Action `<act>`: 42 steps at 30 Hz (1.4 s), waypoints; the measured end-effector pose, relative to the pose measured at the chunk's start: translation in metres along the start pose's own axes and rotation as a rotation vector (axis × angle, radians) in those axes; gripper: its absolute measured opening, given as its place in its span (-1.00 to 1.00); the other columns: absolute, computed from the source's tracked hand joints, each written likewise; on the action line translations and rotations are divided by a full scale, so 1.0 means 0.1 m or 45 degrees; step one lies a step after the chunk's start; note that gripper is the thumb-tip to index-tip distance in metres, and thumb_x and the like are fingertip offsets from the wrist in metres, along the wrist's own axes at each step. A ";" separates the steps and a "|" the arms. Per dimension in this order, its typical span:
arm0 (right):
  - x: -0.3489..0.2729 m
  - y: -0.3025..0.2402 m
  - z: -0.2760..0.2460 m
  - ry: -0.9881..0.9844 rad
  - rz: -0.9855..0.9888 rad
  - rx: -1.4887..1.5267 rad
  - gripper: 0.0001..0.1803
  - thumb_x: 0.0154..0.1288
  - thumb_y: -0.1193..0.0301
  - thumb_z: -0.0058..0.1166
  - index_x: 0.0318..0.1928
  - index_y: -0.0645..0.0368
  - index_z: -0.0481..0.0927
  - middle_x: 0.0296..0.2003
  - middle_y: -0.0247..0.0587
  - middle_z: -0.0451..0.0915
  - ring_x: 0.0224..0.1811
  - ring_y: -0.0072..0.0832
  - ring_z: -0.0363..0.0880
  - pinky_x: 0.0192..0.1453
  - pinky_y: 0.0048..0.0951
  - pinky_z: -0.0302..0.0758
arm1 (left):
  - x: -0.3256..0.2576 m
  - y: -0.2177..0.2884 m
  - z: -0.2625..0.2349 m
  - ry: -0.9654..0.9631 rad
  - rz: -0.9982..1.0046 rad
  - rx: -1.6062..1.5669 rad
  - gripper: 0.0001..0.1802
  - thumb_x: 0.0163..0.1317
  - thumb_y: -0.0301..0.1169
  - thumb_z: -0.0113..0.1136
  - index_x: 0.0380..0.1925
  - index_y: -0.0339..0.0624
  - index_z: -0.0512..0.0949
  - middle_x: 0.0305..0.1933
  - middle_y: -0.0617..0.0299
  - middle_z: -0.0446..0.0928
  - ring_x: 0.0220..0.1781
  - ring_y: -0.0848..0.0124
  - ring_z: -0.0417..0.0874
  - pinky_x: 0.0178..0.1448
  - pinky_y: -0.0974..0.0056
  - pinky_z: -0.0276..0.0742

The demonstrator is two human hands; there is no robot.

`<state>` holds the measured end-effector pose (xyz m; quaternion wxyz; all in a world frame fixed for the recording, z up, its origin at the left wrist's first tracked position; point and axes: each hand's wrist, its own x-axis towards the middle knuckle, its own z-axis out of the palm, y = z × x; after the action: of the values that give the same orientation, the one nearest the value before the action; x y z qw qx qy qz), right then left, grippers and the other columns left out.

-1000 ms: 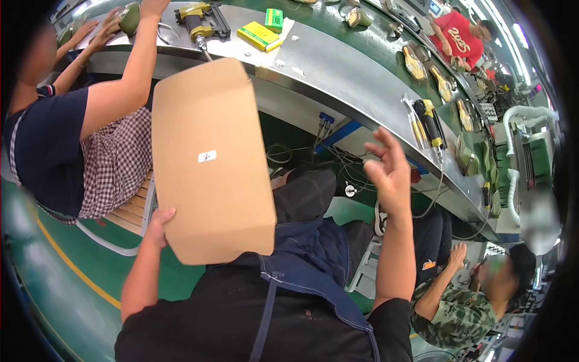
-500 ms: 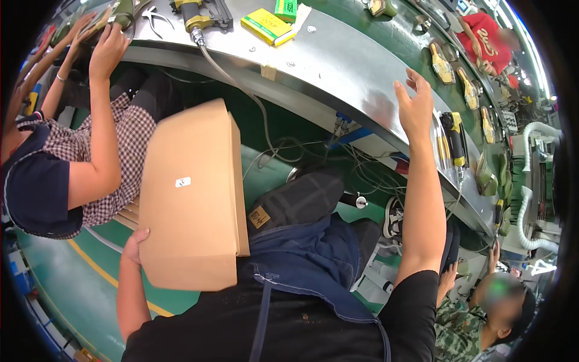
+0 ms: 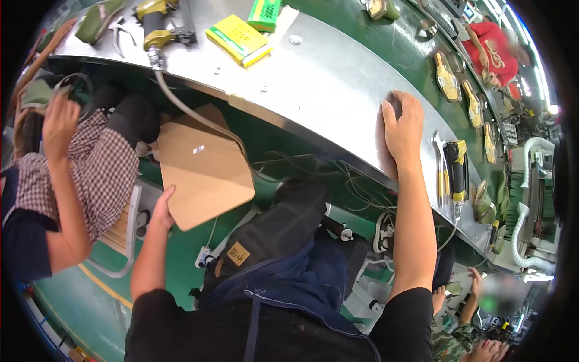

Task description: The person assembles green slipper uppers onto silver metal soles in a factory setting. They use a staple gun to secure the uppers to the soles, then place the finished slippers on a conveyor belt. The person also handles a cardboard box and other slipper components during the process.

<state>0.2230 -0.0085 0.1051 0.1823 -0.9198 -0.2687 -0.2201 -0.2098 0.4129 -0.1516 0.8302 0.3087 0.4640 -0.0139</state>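
Observation:
My left hand (image 3: 161, 208) grips the near edge of a flat brown cardboard box (image 3: 202, 166) and holds it low, under the front edge of the metal workbench (image 3: 319, 84). My right hand (image 3: 403, 130) lies flat, palm down, on the bench top near its edge. A yellow air tool (image 3: 158, 27) rests on the bench at the far left, and its hose (image 3: 193, 114) hangs down over the cardboard. My dark apron and trousers fill the lower middle.
A yellow box (image 3: 239, 39) and a green box (image 3: 263, 13) lie on the bench. Yellow tools (image 3: 456, 169) sit right of my right hand. A person in a checked shirt (image 3: 96, 175) sits at my left; other people are at the far right.
The cardboard box has gone from upright in front of me down and forward under the bench. My right hand has come down from the air and landed flat on the bench top.

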 end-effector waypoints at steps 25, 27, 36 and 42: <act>0.27 -0.24 -0.02 -0.272 0.158 -0.069 -0.51 0.26 0.45 0.22 0.22 0.23 0.56 0.20 0.01 0.51 0.24 -0.03 0.43 0.36 -0.12 0.36 | 3.73 -1.04 0.98 -0.077 -0.152 -0.427 -0.65 0.49 -0.20 0.13 0.13 -0.15 0.57 0.05 0.14 0.65 0.06 0.24 0.67 0.15 0.10 0.60; 0.30 -0.26 -0.02 -0.291 0.159 -0.082 -0.51 0.27 0.45 0.21 0.22 0.24 0.55 0.20 0.03 0.51 0.24 -0.02 0.43 0.37 -0.13 0.36 | 3.78 -1.09 1.02 -0.082 -0.163 -0.425 -0.66 0.48 -0.21 0.14 0.10 -0.15 0.58 0.03 0.15 0.66 0.03 0.26 0.67 0.12 0.12 0.60; 0.24 -0.28 -0.02 -0.248 0.182 -0.049 -0.50 0.26 0.42 0.21 0.23 0.23 0.56 0.19 0.03 0.50 0.25 -0.02 0.42 0.39 -0.09 0.32 | 3.57 -0.90 1.12 -0.105 -0.098 -0.336 -0.72 0.46 -0.22 0.15 0.00 -0.13 0.62 -0.08 0.19 0.66 -0.09 0.32 0.67 -0.01 0.17 0.61; 0.17 -0.25 -0.07 -0.170 0.167 -0.043 -0.50 0.26 0.40 0.24 0.21 0.22 0.58 0.19 -0.03 0.53 0.27 -0.04 0.42 0.36 -0.09 0.30 | 3.03 -0.56 1.20 -0.166 0.007 -0.123 -0.75 0.45 -0.23 0.16 -0.06 -0.12 0.64 -0.16 0.22 0.67 -0.17 0.37 0.68 -0.09 0.20 0.62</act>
<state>0.2197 0.0155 0.1248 0.1625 -0.9510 -0.2156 -0.1505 0.0364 0.3847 -0.3703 0.8726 0.2681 0.4083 -0.0094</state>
